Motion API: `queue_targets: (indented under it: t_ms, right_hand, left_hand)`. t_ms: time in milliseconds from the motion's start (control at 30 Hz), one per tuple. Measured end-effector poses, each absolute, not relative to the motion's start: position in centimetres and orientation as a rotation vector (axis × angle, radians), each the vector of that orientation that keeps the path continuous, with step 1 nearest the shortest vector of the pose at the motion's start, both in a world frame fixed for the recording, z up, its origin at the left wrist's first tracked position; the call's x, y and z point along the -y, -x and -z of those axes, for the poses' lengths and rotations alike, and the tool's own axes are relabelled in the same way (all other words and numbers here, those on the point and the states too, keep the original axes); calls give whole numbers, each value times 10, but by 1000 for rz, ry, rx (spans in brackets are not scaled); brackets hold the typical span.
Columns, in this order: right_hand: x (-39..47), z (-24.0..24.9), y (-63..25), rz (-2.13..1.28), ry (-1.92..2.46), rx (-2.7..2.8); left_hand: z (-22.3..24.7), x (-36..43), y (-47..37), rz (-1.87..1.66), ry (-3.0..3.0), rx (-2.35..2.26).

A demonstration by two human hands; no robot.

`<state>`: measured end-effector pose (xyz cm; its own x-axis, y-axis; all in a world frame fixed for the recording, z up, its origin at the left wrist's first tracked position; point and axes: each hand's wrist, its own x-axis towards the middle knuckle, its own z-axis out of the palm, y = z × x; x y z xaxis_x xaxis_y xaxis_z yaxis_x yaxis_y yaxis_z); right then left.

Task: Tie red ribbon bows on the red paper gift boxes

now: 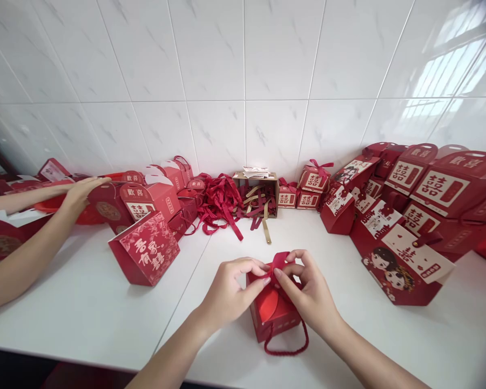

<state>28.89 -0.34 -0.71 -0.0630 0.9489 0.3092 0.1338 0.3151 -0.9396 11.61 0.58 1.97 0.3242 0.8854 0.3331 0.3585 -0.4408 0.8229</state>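
Note:
A small red gift box (281, 316) stands on the white table near its front edge, a dark red rope handle (287, 353) hanging at its near side. On its top is a red ribbon (281, 260), looped between both hands. My left hand (235, 286) pinches the ribbon at the left between thumb and index finger. From the right, my right hand (308, 292) pinches the ribbon's loop with thumb and fingers. The two hands' fingertips nearly meet over the box, partly hiding the knot area.
Behind lie a red ribbon pile (218, 202) and a cardboard box (272, 189) with strips. Red boxes stand left (148, 251) and right (409, 259). Another person's arms (36, 248) reach in from the left. A tiled wall (243, 70) backs the table (105, 319).

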Motion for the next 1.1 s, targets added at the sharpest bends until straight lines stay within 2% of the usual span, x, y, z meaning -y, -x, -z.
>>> queue_targets:
  t_ms: [633,733,933,1100]
  right_hand:
    - [5,14,-303,-532,1027,1770]
    - [3,15,-305,-670,1111,1703]
    - [2,8,-305,-1181,1108,1545]
    - [4,6,-302,-1286,1053,1495]
  left_hand:
    - [18,-3,-135,-1427,-1977,-1077]
    - [16,-5,-133,-1370,-1999,-1087]
    - [11,-11,-129,-1219,-2018,-1036]
    - [11,-20,-133,-1208,-1969,-1037]
